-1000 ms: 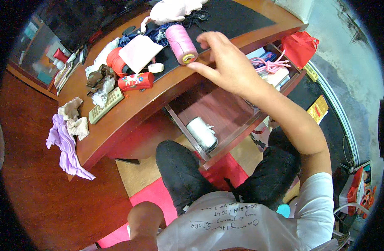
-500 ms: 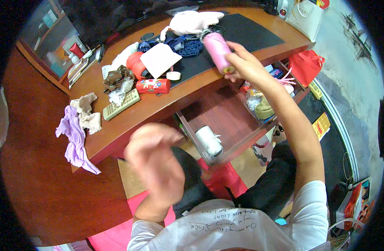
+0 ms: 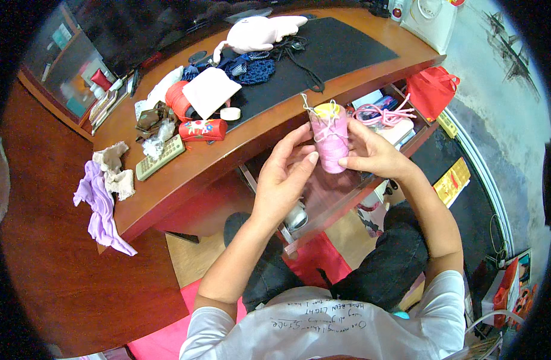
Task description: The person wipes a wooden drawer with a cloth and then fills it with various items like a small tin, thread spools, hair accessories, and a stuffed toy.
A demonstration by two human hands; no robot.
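Note:
A spool of pink thread [image 3: 332, 147] stands nearly upright between my hands, above the pulled-out drawer [image 3: 347, 201]. Its yellow core end faces up, and loose whitish strands hang about the top. My right hand [image 3: 374, 153] grips it from the right, thumb across its lower front. From the left, my left hand [image 3: 287, 171] curls against its side with fingers and thumb bent. Below my left hand, a white spool [image 3: 297, 217] in the drawer is partly hidden.
On the desk [image 3: 185, 174] lie a remote control [image 3: 160, 158], a red floral case [image 3: 202, 130], an orange-red roll [image 3: 178, 101], navy fabric [image 3: 251, 69] and a white plush toy [image 3: 260, 33]. Purple cloth [image 3: 100, 207] hangs over the left edge. Pink cord [image 3: 386, 114] sits in the drawer's right part.
My right hand has brought the pink spool down from above the desk to over the drawer and turned its yellow end up. My left hand has moved up and right to meet it.

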